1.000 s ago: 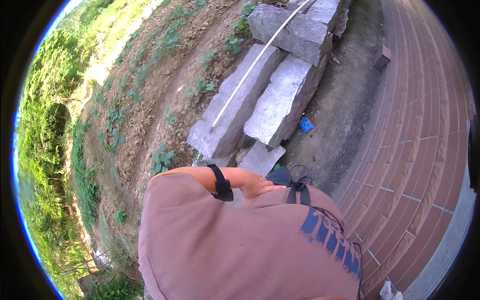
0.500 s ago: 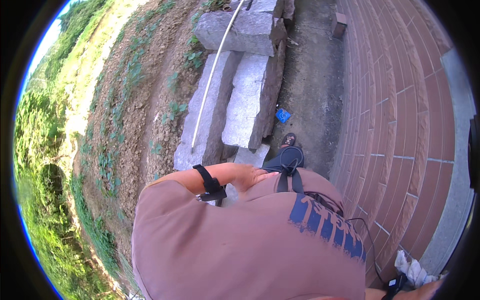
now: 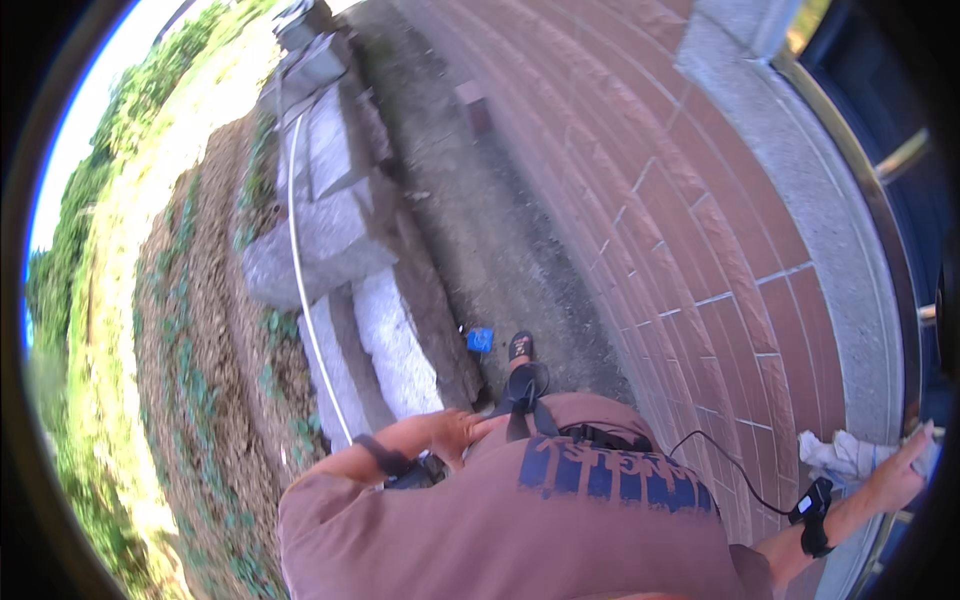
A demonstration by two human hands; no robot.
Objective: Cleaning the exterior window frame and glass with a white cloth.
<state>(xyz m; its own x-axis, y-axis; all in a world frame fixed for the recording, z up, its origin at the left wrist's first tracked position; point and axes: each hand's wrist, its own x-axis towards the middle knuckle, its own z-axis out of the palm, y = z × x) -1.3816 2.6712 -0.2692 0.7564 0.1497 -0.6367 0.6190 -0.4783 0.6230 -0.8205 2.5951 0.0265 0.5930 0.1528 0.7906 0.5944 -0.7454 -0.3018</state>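
So from my end, my right hand (image 3: pixel 898 480) is out at the far right by the window (image 3: pixel 870 90), pointer finger pretty much straight. The white cloth (image 3: pixel 838 455) is right up against it, bunched on the wall side of my fingers, with a pale bit past them too. Honestly can't tell if I've got a real grip or I'm just pressing on it, or how far the fingers are curled.

Behind those fingers there's a black strap (image 3: pixel 818 535) round the wrist, plus a small black box (image 3: pixel 812 500) with a cable (image 3: pixel 740 470) running off toward my waist. Left of them is the brown tiled wall (image 3: pixel 720 300).

My left hand (image 3: pixel 455 434) just rests on my shirt (image 3: pixel 450 530), fingers loosely extended, no object in them that I can see. Just beyond them are stone blocks (image 3: pixel 395 340), and further out a blue packet (image 3: pixel 480 340).
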